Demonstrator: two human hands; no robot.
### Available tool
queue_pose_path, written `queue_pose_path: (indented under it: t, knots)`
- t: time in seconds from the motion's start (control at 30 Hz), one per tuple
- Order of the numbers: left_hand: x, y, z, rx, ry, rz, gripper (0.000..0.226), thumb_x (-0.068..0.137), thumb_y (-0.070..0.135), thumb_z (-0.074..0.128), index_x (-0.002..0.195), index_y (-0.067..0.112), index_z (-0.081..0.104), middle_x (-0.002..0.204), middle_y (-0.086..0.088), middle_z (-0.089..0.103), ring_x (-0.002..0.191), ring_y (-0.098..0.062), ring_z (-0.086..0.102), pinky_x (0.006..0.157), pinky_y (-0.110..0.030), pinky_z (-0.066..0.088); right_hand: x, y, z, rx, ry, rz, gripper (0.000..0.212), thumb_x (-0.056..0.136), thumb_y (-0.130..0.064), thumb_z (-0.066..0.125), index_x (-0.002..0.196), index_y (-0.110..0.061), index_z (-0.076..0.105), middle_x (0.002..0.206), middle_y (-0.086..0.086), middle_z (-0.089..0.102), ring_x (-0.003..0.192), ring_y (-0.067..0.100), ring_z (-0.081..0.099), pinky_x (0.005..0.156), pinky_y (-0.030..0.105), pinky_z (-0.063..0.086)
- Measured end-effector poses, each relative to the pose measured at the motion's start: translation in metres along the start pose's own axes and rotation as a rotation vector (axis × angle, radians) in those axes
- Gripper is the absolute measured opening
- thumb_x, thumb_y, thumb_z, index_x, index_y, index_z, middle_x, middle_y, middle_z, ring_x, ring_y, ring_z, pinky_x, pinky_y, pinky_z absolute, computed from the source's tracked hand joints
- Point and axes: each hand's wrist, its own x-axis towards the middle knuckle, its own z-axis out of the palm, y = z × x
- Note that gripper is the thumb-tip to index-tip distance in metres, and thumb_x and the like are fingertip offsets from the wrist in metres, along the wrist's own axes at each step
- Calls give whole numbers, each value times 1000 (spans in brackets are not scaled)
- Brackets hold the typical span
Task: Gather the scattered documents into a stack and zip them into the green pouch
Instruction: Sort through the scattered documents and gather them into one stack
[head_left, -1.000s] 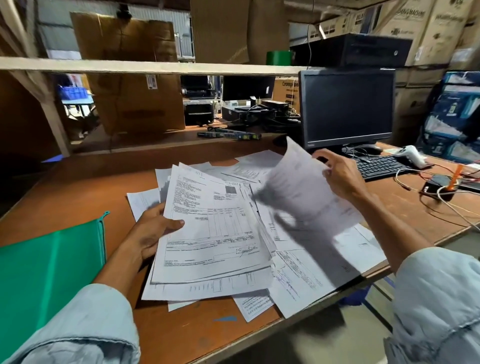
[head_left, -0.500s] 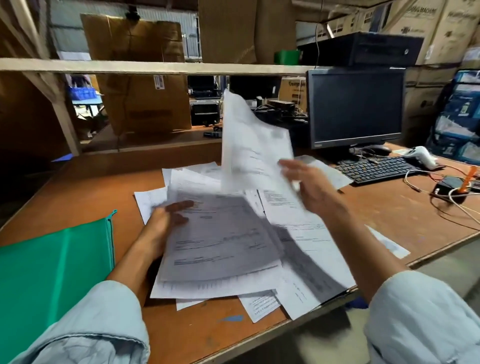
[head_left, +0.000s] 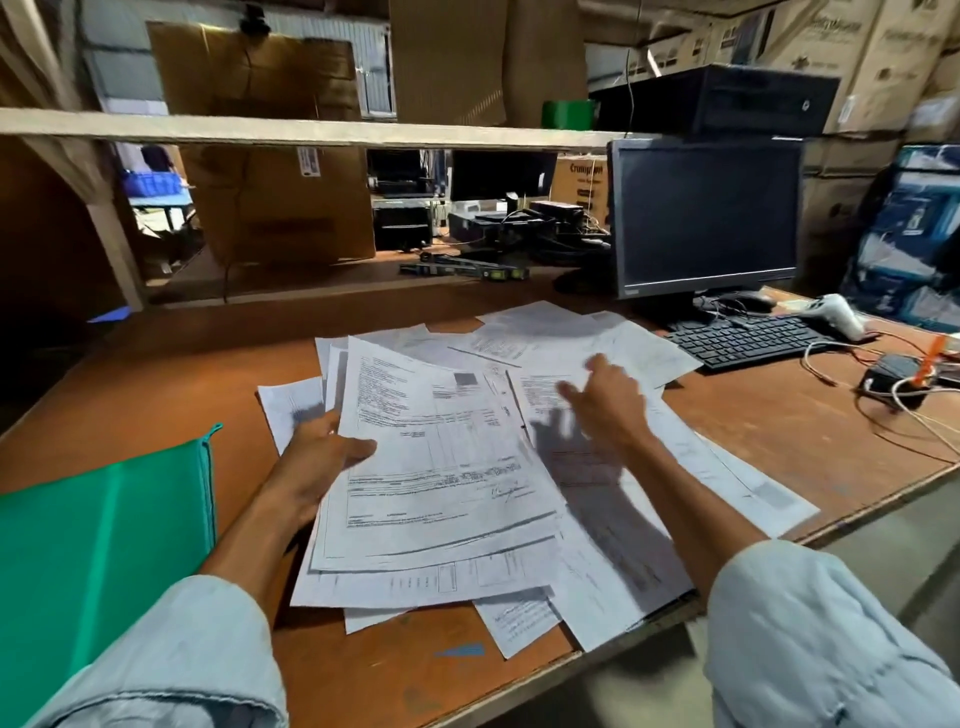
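Observation:
My left hand grips the left edge of a stack of printed documents, thumb on top, held just above the wooden table. My right hand, blurred, hovers with spread fingers over loose sheets lying to the right and behind the stack, holding nothing. More loose sheets reach the table's right front edge, and small slips poke out below the stack. The green pouch lies flat at the left, its zipper pull at the top right corner.
A black monitor stands at the back right with a keyboard, a white scanner and tangled cables beside it. A low shelf spans the back. The table's front edge runs close under the papers.
The sheet my right hand lifted and carried leftward now lies on the stack in my left hand. My right hand has let go and moved back toward the loose sheets on the right.

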Motion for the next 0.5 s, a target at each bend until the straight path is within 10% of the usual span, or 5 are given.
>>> queue_pose_path:
  t: [0.2, 0.33, 0.5]
  knots:
    - [6, -4, 0, -14, -12, 1, 48, 86, -16, 56, 126, 10, 64, 113, -7, 74, 106, -33, 68, 103, -51, 48, 13, 52, -36, -293, -105, 273, 85, 78, -57, 69, 132, 3, 41, 129, 27, 54, 119, 44, 50, 94, 46, 42]
    - [1, -3, 3, -28, -8, -14, 48, 87, -16, 54, 125, 12, 64, 107, -4, 75, 98, -31, 71, 86, -42, 56, 29, 56, -49, -220, -135, 310, 70, 67, -27, 81, 121, 3, 50, 97, 18, 63, 89, 34, 64, 71, 35, 54]
    - [0, 1, 3, -55, 4, 5, 65, 86, -17, 56, 134, 26, 53, 118, -6, 71, 104, -33, 69, 89, -50, 56, 15, 52, -72, -21, -155, 205, 29, 82, 13, 59, 97, -11, 62, 49, 0, 56, 28, 0, 46, 31, 14, 31]
